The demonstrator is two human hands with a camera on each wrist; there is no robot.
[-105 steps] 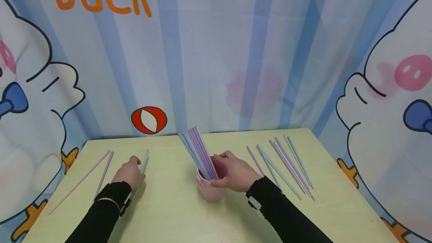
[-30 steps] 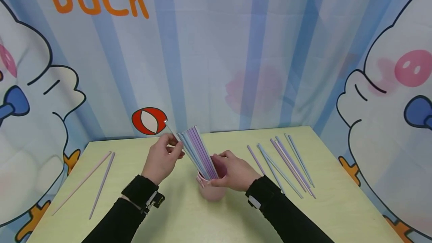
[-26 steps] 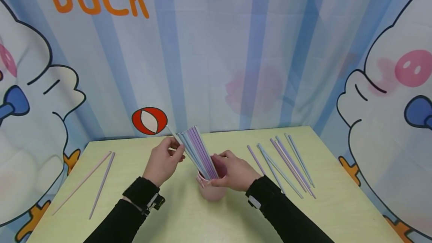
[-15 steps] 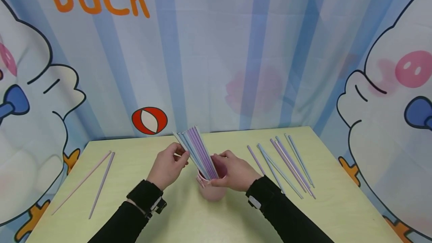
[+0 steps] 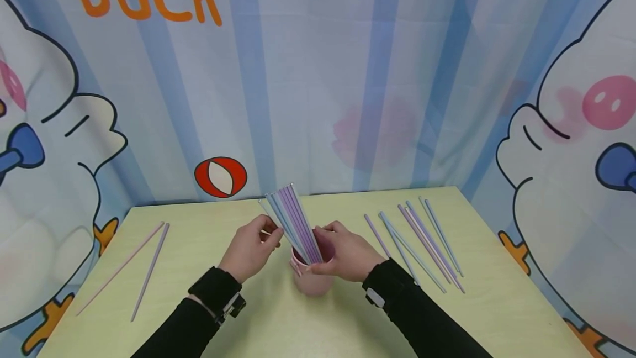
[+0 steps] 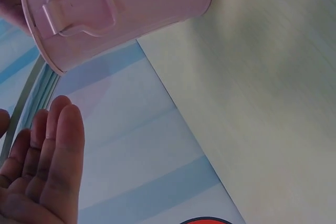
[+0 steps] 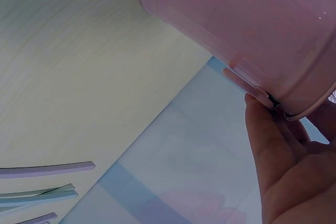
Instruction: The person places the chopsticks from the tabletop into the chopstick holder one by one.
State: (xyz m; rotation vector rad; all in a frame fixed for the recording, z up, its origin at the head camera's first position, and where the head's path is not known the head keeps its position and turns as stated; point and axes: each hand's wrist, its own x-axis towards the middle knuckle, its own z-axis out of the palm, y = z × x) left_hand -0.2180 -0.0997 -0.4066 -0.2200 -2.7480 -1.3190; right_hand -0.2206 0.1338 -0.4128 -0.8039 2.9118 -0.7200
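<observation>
A pink pail point(image 5: 310, 286) stands mid-table with a bundle of blue and purple drinking straws point(image 5: 298, 225) leaning left in it. My left hand point(image 5: 252, 248) pinches a pale green straw point(image 5: 265, 209) between thumb and fingers at the bundle's left side. That straw's lower end is hidden in the pail. With my right hand point(image 5: 350, 253) I grip the pail by its right rim. The left wrist view has the pail's side bracket point(image 6: 55, 17) above my fingers point(image 6: 68, 135). In the right wrist view, fingers point(image 7: 268, 135) hold the rim.
Two straws, one pink point(image 5: 121, 267) and one purple point(image 5: 150, 272), lie on the left of the pale yellow table point(image 5: 278, 330). Several purple, blue and pink straws point(image 5: 432, 245) are spread at the right, partly beside my right forearm. A striped curtain point(image 5: 318, 98) hangs behind.
My left hand picked up the pale green straw from the table's left and brought it to the pail. It has since moved down and right with the straw. My right hand stays put.
</observation>
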